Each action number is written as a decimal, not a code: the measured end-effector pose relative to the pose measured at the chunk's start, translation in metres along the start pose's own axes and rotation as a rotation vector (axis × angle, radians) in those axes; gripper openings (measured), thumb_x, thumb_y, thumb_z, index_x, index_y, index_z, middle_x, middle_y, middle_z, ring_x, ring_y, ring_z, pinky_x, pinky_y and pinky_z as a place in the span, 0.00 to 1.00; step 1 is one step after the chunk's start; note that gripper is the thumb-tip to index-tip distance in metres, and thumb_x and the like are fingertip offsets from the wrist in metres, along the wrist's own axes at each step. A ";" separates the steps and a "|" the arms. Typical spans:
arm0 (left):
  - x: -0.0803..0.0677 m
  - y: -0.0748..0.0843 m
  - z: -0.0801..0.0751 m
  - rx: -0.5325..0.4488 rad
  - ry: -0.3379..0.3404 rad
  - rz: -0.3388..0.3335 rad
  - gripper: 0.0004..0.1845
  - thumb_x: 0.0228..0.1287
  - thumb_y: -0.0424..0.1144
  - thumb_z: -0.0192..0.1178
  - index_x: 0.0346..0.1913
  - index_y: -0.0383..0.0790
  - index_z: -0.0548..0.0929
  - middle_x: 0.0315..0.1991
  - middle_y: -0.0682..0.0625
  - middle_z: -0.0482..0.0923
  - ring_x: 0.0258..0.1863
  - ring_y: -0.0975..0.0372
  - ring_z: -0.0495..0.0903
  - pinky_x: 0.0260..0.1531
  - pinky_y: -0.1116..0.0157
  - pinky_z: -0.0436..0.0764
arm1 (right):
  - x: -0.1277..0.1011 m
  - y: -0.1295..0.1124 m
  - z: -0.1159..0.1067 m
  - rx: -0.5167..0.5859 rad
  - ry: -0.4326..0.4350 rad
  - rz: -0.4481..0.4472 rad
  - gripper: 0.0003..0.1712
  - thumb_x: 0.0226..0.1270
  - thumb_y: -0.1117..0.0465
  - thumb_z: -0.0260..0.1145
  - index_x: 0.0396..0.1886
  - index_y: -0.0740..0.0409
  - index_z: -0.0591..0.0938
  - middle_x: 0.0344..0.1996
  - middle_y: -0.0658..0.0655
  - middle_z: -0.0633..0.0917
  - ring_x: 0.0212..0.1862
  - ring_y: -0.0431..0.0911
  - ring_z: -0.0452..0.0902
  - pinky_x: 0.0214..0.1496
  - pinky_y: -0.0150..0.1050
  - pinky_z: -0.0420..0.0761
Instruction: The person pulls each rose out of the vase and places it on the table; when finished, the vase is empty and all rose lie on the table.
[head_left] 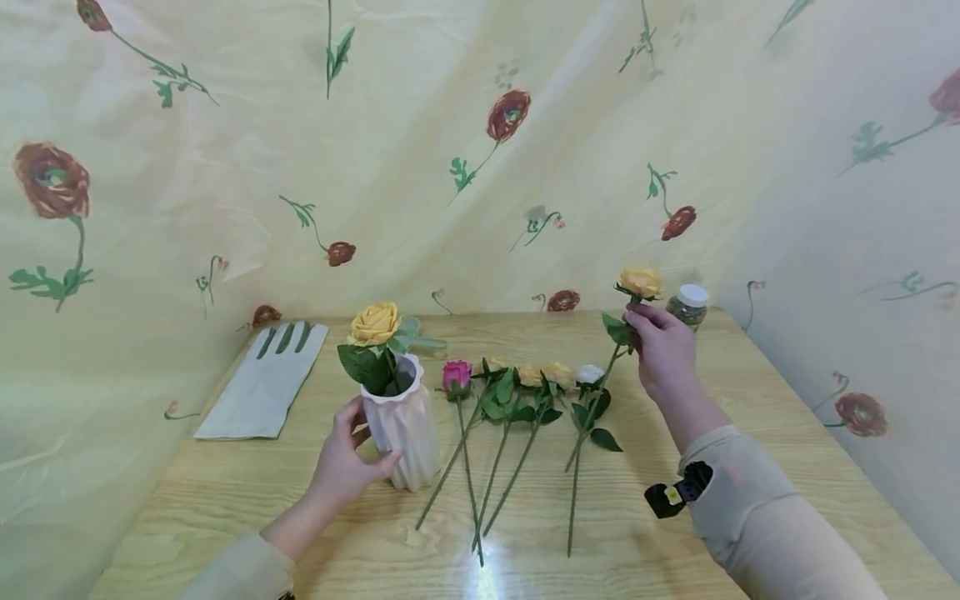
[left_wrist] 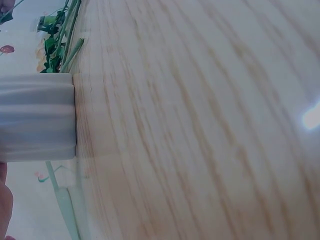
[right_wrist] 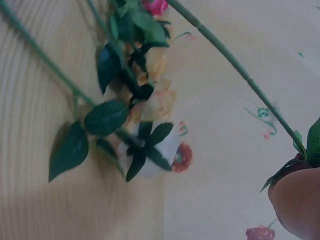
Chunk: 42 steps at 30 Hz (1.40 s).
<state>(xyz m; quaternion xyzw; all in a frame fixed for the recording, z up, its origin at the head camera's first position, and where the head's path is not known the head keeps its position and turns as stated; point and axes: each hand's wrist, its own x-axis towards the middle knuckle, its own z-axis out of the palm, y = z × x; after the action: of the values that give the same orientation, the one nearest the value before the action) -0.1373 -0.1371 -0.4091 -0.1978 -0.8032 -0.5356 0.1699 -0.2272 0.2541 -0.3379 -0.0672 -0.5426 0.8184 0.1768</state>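
Observation:
My left hand (head_left: 348, 462) holds a white fluted vase (head_left: 405, 425) from its left side, thumb at the front. A yellow rose (head_left: 375, 323) with dark green leaves stands in the vase. My right hand (head_left: 667, 354) pinches another yellow rose (head_left: 639, 283) just below its bloom, above the table. In the right wrist view, that rose's green stem (right_wrist: 235, 67) slants up and left from the fingers. Between the hands lie a pink rose (head_left: 457, 375), several yellow roses (head_left: 557, 373) and a white rose (head_left: 589, 374), stems toward me.
At the left lies a flat white cloth item (head_left: 258, 392) with dark green strips. A pale green handled thing (head_left: 427, 343) lies partly hidden behind the vase. A jar with a white lid (head_left: 692, 295) stands at the back right. Flower-patterned sheeting (head_left: 420, 150) hangs behind the wooden table (head_left: 360, 542).

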 end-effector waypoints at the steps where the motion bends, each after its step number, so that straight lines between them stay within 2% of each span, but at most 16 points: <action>1: 0.000 0.000 0.000 -0.001 0.000 0.003 0.43 0.34 0.23 0.67 0.57 0.33 0.57 0.47 0.39 0.66 0.43 0.52 0.68 0.42 0.52 0.73 | 0.001 0.001 -0.003 -0.030 0.001 0.005 0.05 0.51 0.70 0.63 0.30 0.64 0.80 0.34 0.53 0.79 0.35 0.40 0.76 0.33 0.26 0.77; 8: 0.002 0.000 -0.001 -0.012 -0.006 -0.027 0.42 0.34 0.24 0.68 0.57 0.35 0.57 0.46 0.40 0.66 0.43 0.52 0.68 0.43 0.52 0.73 | 0.003 0.008 -0.025 -0.292 -0.019 0.069 0.04 0.56 0.64 0.61 0.32 0.56 0.78 0.37 0.51 0.73 0.37 0.38 0.72 0.33 0.23 0.75; 12: 0.002 0.000 0.000 -0.015 -0.011 -0.056 0.42 0.34 0.24 0.68 0.57 0.36 0.57 0.47 0.40 0.66 0.44 0.53 0.68 0.43 0.52 0.73 | 0.004 0.015 -0.036 -0.508 -0.036 0.097 0.15 0.59 0.61 0.58 0.44 0.63 0.75 0.44 0.55 0.71 0.39 0.38 0.70 0.34 0.23 0.74; 15: 0.002 0.000 -0.001 -0.008 -0.014 -0.069 0.42 0.35 0.25 0.68 0.57 0.36 0.57 0.47 0.41 0.66 0.44 0.52 0.68 0.44 0.52 0.73 | 0.004 0.022 -0.046 -0.684 -0.062 0.118 0.24 0.62 0.56 0.55 0.53 0.67 0.70 0.52 0.59 0.68 0.46 0.41 0.68 0.40 0.25 0.73; 18: 0.002 0.001 -0.001 -0.005 -0.012 -0.068 0.42 0.35 0.25 0.68 0.57 0.37 0.57 0.47 0.40 0.65 0.44 0.52 0.68 0.44 0.51 0.72 | 0.005 0.031 -0.055 -0.816 -0.083 0.115 0.27 0.62 0.51 0.53 0.54 0.66 0.70 0.54 0.61 0.68 0.51 0.47 0.66 0.45 0.30 0.72; 20: 0.001 0.002 -0.001 -0.004 -0.010 -0.056 0.42 0.35 0.25 0.68 0.57 0.36 0.57 0.47 0.40 0.65 0.44 0.51 0.68 0.44 0.51 0.73 | 0.006 0.038 -0.060 -0.888 -0.086 0.102 0.27 0.61 0.50 0.53 0.53 0.66 0.71 0.53 0.62 0.70 0.51 0.50 0.65 0.44 0.33 0.72; 25: 0.001 0.003 -0.001 -0.009 -0.005 -0.036 0.42 0.34 0.23 0.68 0.56 0.35 0.57 0.46 0.39 0.66 0.43 0.52 0.68 0.43 0.52 0.73 | 0.003 0.054 -0.066 -0.991 -0.087 0.094 0.25 0.61 0.52 0.54 0.50 0.66 0.73 0.50 0.65 0.73 0.48 0.52 0.68 0.41 0.36 0.73; 32: 0.002 0.004 -0.002 -0.013 -0.006 -0.028 0.42 0.34 0.23 0.68 0.56 0.34 0.58 0.46 0.40 0.66 0.43 0.52 0.68 0.42 0.52 0.73 | -0.003 0.064 -0.068 -1.066 -0.117 0.130 0.21 0.62 0.57 0.53 0.49 0.68 0.73 0.49 0.67 0.72 0.49 0.55 0.67 0.47 0.45 0.71; 42: 0.000 -0.026 0.001 -0.019 -0.009 -0.046 0.44 0.34 0.28 0.70 0.58 0.42 0.58 0.50 0.47 0.66 0.45 0.58 0.68 0.44 0.58 0.74 | -0.003 0.078 -0.073 -1.206 -0.149 0.064 0.19 0.60 0.57 0.55 0.44 0.67 0.77 0.45 0.67 0.76 0.47 0.57 0.69 0.45 0.47 0.71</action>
<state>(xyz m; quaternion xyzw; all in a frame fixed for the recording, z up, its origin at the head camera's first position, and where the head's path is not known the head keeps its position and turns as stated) -0.1498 -0.1448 -0.4303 -0.1834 -0.8031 -0.5462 0.1521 -0.2194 0.2891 -0.4390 -0.1145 -0.9192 0.3742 0.0443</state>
